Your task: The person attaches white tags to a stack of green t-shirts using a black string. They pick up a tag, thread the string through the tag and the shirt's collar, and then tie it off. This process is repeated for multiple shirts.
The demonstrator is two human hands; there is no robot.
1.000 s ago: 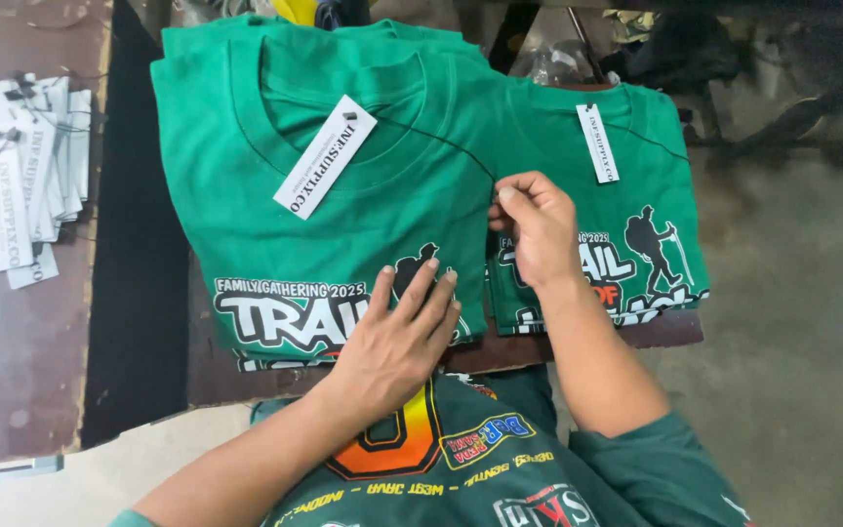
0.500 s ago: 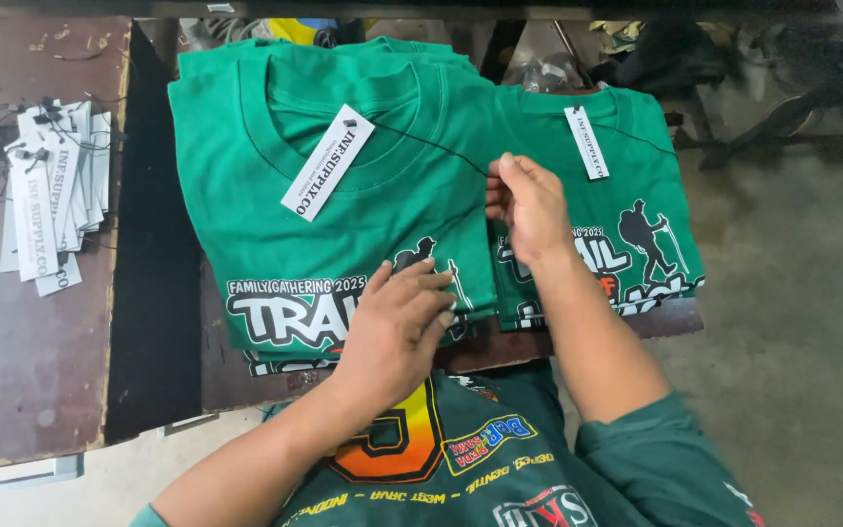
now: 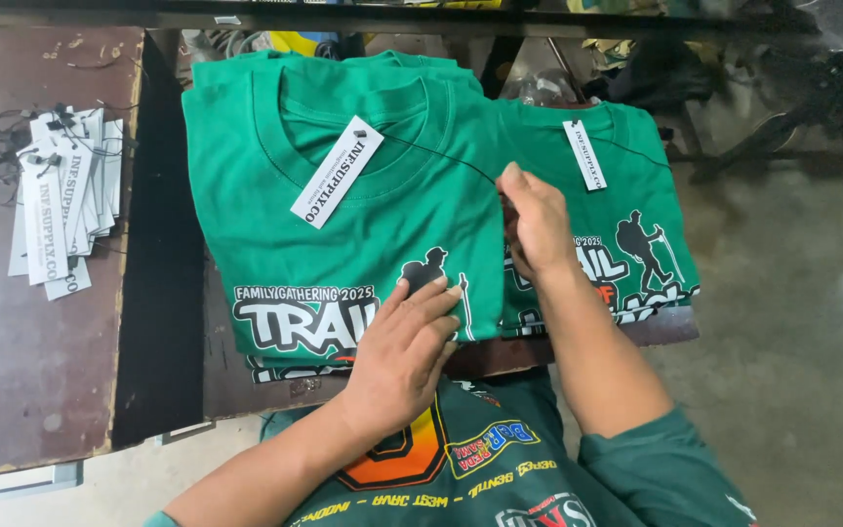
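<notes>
A folded green T-shirt (image 3: pixel 324 234) with a white printed design lies on top of a stack in front of me. A white paper hang tag (image 3: pixel 337 172) rests on its chest, tied by a thin black string. My left hand (image 3: pixel 404 353) lies flat, fingers apart, on the shirt's lower right corner. My right hand (image 3: pixel 537 222) sits at the shirt's right edge with fingers pinched around the end of the black string. A second folded green shirt (image 3: pixel 626 205) with its own white tag (image 3: pixel 584 154) lies to the right, partly under my right hand.
A pile of white hang tags (image 3: pixel 62 200) with black strings lies on the brown table (image 3: pixel 21 371) at the left. A dark gap separates that table from the board under the shirts. Dark bags and clutter sit at the back right over the concrete floor (image 3: pixel 792 322).
My right hand has moved up along the shirt's right edge, following the string. My left hand stays pressed on the lower corner. The view has shifted slightly.
</notes>
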